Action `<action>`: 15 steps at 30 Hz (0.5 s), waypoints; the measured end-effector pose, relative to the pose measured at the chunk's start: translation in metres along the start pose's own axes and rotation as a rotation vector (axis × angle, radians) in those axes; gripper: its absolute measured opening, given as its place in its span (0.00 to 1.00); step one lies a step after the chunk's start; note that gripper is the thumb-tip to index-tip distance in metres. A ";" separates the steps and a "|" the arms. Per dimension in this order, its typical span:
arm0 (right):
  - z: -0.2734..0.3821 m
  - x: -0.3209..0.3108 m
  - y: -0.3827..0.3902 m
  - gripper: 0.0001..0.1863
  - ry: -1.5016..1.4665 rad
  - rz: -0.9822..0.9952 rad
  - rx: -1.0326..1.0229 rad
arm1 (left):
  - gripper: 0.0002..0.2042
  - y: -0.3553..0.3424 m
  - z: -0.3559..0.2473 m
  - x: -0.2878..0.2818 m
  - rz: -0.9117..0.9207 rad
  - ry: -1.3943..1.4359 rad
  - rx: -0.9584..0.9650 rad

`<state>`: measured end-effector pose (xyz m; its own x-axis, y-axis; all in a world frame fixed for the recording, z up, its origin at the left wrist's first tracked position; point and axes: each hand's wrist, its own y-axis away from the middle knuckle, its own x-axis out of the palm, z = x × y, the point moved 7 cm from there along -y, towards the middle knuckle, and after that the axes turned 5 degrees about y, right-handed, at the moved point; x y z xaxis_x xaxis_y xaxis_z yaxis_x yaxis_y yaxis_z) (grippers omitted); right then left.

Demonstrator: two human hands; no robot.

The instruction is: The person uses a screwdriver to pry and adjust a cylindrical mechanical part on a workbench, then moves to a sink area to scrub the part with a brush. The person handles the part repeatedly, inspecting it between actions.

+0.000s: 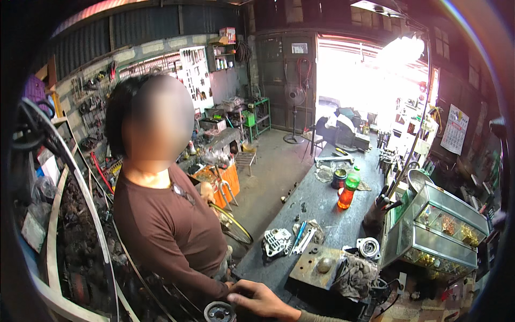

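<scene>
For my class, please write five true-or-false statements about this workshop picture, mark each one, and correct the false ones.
1. The person's right hand is near a round metal part. True.
2. The red-and-green bottle lies on its side on the workbench. False: the bottle stands upright.
3. A calendar hangs toward the picture's right side. True.
4. The co-worker wears a white top. False: the top is brown.
5. A standing fan is in view. True.

Around the dark workbench (pixel 351 228): glaring daylight (pixel 397 56) through the wide opening (pixel 343 80) beyond it, grey concrete floor (pixel 273 161) to its left, a tool-hung block wall (pixel 129 55) farther left, a glass cabinet (pixel 440 228) to its right.
</scene>
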<state>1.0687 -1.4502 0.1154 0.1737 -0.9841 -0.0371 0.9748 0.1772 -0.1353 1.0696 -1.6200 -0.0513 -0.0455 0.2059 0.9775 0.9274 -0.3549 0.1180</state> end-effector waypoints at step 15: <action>-0.099 0.003 0.036 0.19 -0.985 -0.765 0.436 | 0.32 0.007 -0.008 0.042 0.137 -0.046 -0.143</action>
<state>1.0900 -1.4458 0.0120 -0.5894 -0.4636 0.6615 0.8043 -0.2602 0.5343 1.0713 -1.6215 -0.0085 0.0977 0.1873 0.9774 0.8613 -0.5080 0.0113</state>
